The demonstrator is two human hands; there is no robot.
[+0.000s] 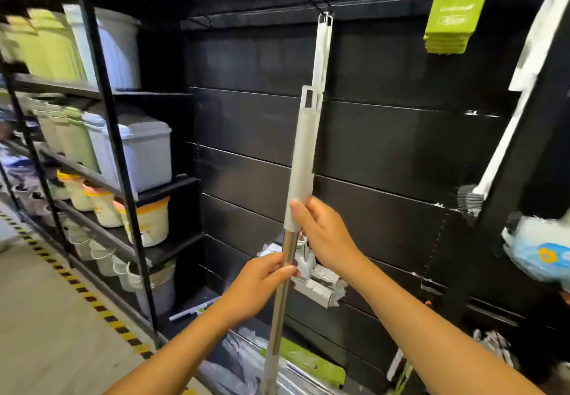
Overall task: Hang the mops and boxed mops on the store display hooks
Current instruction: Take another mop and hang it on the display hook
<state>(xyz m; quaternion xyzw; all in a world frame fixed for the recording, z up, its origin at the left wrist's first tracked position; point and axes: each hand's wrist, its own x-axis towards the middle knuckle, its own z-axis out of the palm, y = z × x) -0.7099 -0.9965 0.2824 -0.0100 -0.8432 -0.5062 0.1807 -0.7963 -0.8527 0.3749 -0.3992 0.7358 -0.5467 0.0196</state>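
Observation:
I hold a mop upright by its handle: a grey grip sleeve [303, 154] with a rectangular hanging loop on top, over a steel pole [282, 299]. My right hand [327, 234] grips the sleeve's lower end. My left hand [262, 283] grips the steel pole just below. Behind it another mop [323, 52] hangs from a display hook [327, 12] on the black back panel; the held mop's loop sits below that hook, in front of the hung handle. The hung mop's head [317, 280] shows behind my hands. Green boxed mops [455, 9] hang at upper right.
A black shelf rack [117, 154] with bins and buckets stands at left. More green packaged items [308, 360] and plastic wrap lie low on the base shelf. A white brush [493, 160] and a blue packaged mop head [539, 255] hang at right. Yellow-black floor tape [92, 299] runs along the aisle.

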